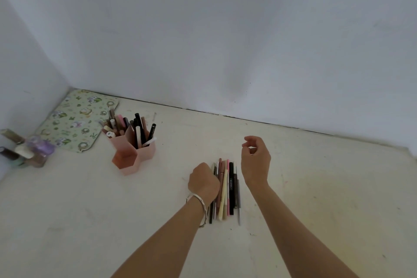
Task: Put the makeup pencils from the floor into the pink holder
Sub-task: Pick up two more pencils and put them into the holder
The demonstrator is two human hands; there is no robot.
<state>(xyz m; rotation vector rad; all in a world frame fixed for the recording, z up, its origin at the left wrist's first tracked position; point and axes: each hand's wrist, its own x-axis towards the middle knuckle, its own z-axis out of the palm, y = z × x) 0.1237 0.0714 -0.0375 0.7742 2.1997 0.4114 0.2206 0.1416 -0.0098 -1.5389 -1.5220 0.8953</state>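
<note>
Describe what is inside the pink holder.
The pink holder has makeup pencils standing in its two rear compartments, tops sticking out. The front compartment shows none. The walls hide the pencils' lower ends.

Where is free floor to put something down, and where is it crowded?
Bare floor lies between the pink holder and the left hand, and right of the right hand up to the wall. Crowded: the left corner, with floral mat and nail polish bottles, and the pencils between the hands.
</note>
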